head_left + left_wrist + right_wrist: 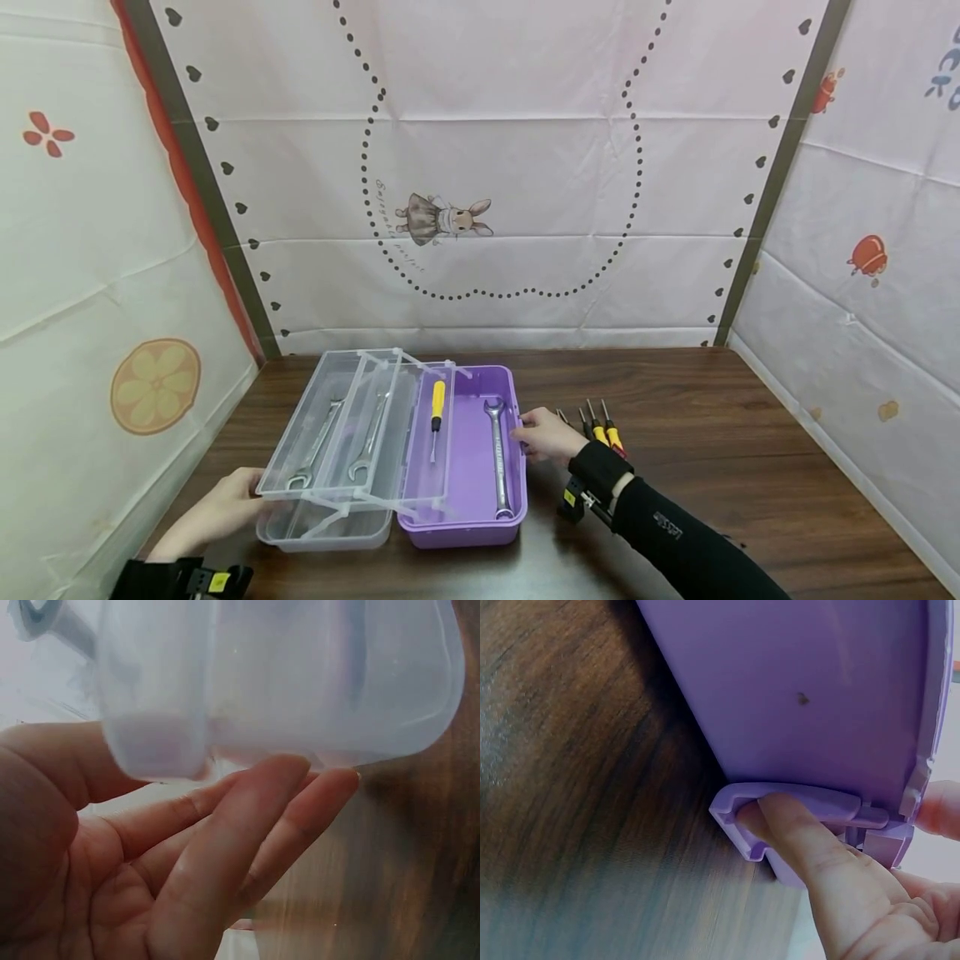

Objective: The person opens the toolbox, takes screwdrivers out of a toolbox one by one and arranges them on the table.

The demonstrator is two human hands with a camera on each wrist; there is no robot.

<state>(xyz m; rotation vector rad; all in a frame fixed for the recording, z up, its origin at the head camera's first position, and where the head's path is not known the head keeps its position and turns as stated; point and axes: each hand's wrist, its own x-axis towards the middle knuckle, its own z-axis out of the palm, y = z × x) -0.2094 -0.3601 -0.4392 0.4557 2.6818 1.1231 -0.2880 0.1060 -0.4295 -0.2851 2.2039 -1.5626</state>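
Note:
My left hand (225, 507) grips the left edge of a clear plastic tray (273, 467), thumb and fingers on either side of its corner. Two wrenches (318, 446) show in the clear tray, which white link arms (386, 502) join to a purple toolbox (461, 533). Inside the purple box lies another wrench (498, 458). A yellow-handled screwdriver (437, 404) lies beside it, seen through the clear plastic. At the box's right side, my right hand (551, 433) holds the purple latch (795, 796), one finger hooked into it and others at the rim.
Behind my right hand, several yellow-and-black screwdrivers (607, 429) lie on the dark wooden table (712, 467). A clear lower part (337, 533) sits under the raised tray. Printed white cloth walls (510, 183) enclose the table's back and sides.

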